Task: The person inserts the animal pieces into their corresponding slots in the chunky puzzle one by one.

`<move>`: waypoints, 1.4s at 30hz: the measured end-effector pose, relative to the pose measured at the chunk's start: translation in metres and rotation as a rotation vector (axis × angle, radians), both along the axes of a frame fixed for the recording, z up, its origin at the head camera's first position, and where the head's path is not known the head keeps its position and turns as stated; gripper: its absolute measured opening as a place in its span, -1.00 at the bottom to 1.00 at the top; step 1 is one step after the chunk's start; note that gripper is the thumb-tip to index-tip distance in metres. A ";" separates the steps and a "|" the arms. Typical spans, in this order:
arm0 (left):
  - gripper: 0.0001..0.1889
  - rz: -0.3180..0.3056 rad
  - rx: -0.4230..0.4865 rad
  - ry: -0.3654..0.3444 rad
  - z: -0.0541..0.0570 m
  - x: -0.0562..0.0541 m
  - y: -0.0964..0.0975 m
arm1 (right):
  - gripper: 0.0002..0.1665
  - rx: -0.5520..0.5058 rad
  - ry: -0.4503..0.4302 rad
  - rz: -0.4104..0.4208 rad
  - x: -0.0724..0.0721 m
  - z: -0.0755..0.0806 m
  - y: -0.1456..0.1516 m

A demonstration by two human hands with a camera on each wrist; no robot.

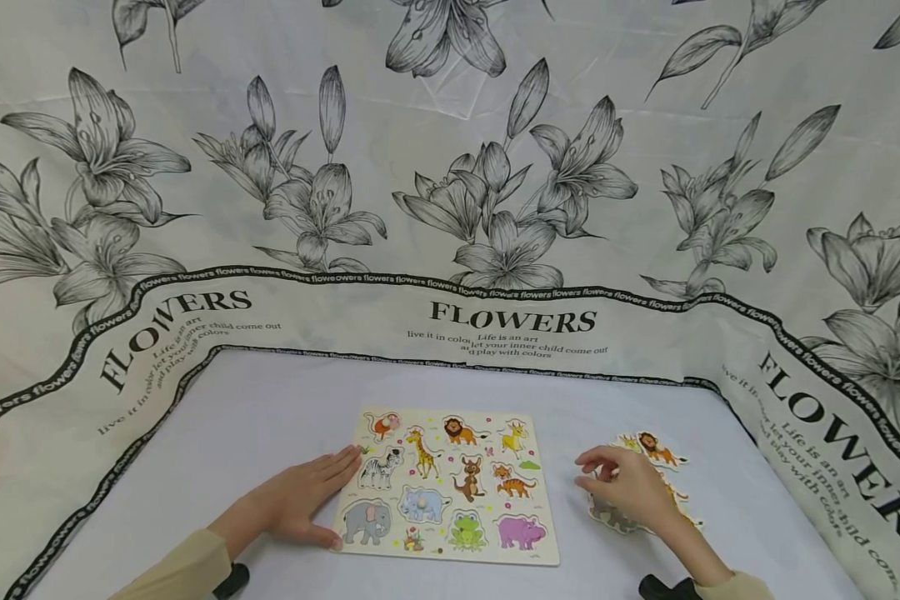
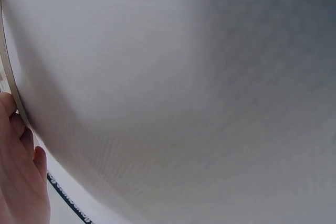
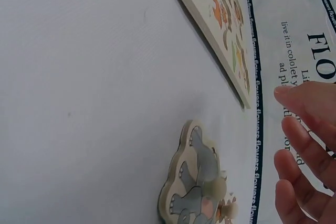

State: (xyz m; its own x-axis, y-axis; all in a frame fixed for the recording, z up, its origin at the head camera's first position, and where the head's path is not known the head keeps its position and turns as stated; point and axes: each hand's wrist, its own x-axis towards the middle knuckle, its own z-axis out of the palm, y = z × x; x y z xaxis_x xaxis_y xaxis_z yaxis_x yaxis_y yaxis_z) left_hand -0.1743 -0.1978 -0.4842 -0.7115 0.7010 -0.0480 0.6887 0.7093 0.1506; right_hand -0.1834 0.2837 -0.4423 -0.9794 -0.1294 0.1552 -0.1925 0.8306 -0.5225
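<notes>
A wooden animal puzzle board (image 1: 495,554) lies flat on the white table. My left hand (image 1: 300,500) rests along its left edge, fingers straight, fingertips and thumb touching the border. A blue animal piece (image 1: 422,504) with a knob sits in the board's lower middle. To the board's right, my right hand (image 1: 633,487) hovers over loose animal pieces, its fingers loosely bent. Nothing shows between the fingers in the right wrist view. Below them lies a grey elephant piece (image 3: 197,192) with a round knob. The hand partly hides the loose pieces in the head view.
A lion piece (image 1: 662,448) lies at the far side of the loose pieces. White cloth (image 1: 270,417) covers the table. Behind and on both sides stands a flower-printed curtain (image 1: 360,317) with a black lettered border.
</notes>
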 end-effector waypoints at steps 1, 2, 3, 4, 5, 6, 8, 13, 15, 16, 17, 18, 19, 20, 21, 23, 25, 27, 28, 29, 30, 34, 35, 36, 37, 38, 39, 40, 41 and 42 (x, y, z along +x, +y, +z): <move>0.12 0.000 0.000 -0.002 0.000 0.000 0.000 | -0.78 -0.006 -0.009 -0.005 0.001 -0.001 0.002; 0.12 -0.001 0.001 -0.002 0.000 0.000 -0.001 | -0.77 -0.011 -0.019 -0.010 0.002 -0.002 0.004; 0.12 -0.002 -0.001 -0.001 0.000 0.000 -0.001 | -0.77 -0.009 -0.032 -0.016 0.003 -0.002 0.006; 0.12 -0.003 -0.002 -0.001 0.000 0.000 -0.001 | -0.76 -0.003 -0.042 -0.025 0.004 -0.003 0.009; 0.12 -0.006 -0.004 0.002 0.000 0.000 -0.001 | -0.76 0.005 -0.053 -0.036 0.005 -0.004 0.011; 0.12 -0.008 -0.006 0.006 -0.001 0.000 -0.002 | -0.75 0.010 -0.062 -0.044 0.007 -0.004 0.013; 0.12 -0.009 -0.009 0.009 -0.001 -0.001 -0.002 | -0.74 0.022 -0.067 -0.054 0.008 -0.006 0.019; 0.12 -0.006 -0.020 0.012 -0.001 -0.002 -0.001 | -0.68 0.005 -0.056 -0.051 0.011 -0.009 0.035; 0.12 -0.003 -0.025 0.008 -0.001 -0.002 -0.001 | -0.67 -0.003 -0.053 -0.037 0.012 -0.011 0.040; 0.12 0.000 -0.025 0.002 -0.001 -0.002 -0.001 | -0.67 -0.006 -0.056 -0.032 0.013 -0.012 0.042; 0.12 0.001 -0.026 -0.002 -0.001 -0.002 0.000 | -0.68 -0.009 -0.060 -0.025 0.014 -0.013 0.044; 0.12 0.004 -0.027 -0.008 -0.002 -0.002 0.000 | -0.69 -0.011 -0.064 -0.021 0.014 -0.013 0.045; 0.12 0.005 -0.028 -0.014 -0.001 -0.002 0.000 | -0.69 -0.012 -0.070 -0.021 0.015 -0.014 0.046; 0.12 0.006 -0.028 -0.017 -0.001 -0.002 0.000 | -0.69 -0.014 -0.076 -0.024 0.016 -0.015 0.047; 0.12 0.006 -0.028 -0.021 -0.001 -0.002 0.000 | -0.68 -0.015 -0.083 -0.026 0.016 -0.016 0.048; 0.12 0.003 -0.028 -0.023 -0.001 -0.002 0.000 | -0.67 -0.026 -0.095 -0.030 0.017 -0.018 0.049; 0.12 0.006 -0.028 -0.027 0.000 -0.002 0.000 | -0.64 -0.039 -0.106 -0.026 0.018 -0.020 0.051; 0.12 0.009 -0.025 -0.033 0.001 -0.001 0.000 | -0.64 -0.051 -0.112 -0.015 0.018 -0.022 0.051; 0.12 0.011 -0.025 -0.035 0.002 -0.001 0.000 | -0.64 -0.057 -0.113 -0.011 0.018 -0.022 0.051; 0.12 0.013 -0.025 -0.038 0.003 -0.001 0.000 | -0.64 -0.059 -0.114 -0.007 0.018 -0.022 0.052; 0.12 0.015 -0.025 -0.039 0.004 -0.001 0.001 | -0.64 -0.058 -0.114 -0.005 0.017 -0.023 0.051; 0.12 0.012 -0.029 -0.034 0.004 -0.001 0.001 | -0.66 -0.046 -0.109 -0.009 0.016 -0.023 0.051; 0.12 0.012 -0.031 -0.032 0.004 -0.001 0.001 | -0.67 -0.042 -0.111 -0.009 0.016 -0.023 0.051; 0.12 0.013 -0.030 -0.033 0.004 -0.001 0.001 | -0.67 -0.036 -0.112 -0.011 0.016 -0.023 0.051; 0.12 0.014 -0.030 -0.033 0.003 -0.001 0.001 | -0.67 -0.032 -0.115 -0.014 0.015 -0.024 0.051; 0.12 0.014 -0.029 -0.033 0.003 -0.001 0.001 | -0.68 -0.029 -0.120 -0.016 0.015 -0.024 0.051; 0.12 0.015 -0.030 -0.033 0.003 -0.001 0.001 | -0.67 -0.024 -0.125 -0.020 0.015 -0.025 0.052; 0.12 0.016 -0.030 -0.034 0.002 -0.001 0.001 | -0.67 -0.018 -0.127 -0.021 0.016 -0.025 0.052; 0.12 0.016 -0.030 -0.036 0.002 -0.001 0.001 | -0.67 -0.014 -0.130 -0.024 0.016 -0.025 0.052; 0.12 0.017 -0.030 -0.038 0.001 -0.001 0.001 | -0.66 -0.010 -0.136 -0.030 0.016 -0.026 0.051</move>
State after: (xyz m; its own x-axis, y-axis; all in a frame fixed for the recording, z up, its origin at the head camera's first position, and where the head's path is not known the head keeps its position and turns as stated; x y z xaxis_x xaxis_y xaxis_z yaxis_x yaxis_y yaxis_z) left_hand -0.1753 -0.1972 -0.4830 -0.7203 0.6871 -0.0959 0.6710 0.7251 0.1550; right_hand -0.1670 0.3352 -0.4682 -0.9948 -0.0989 0.0223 -0.0948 0.8293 -0.5507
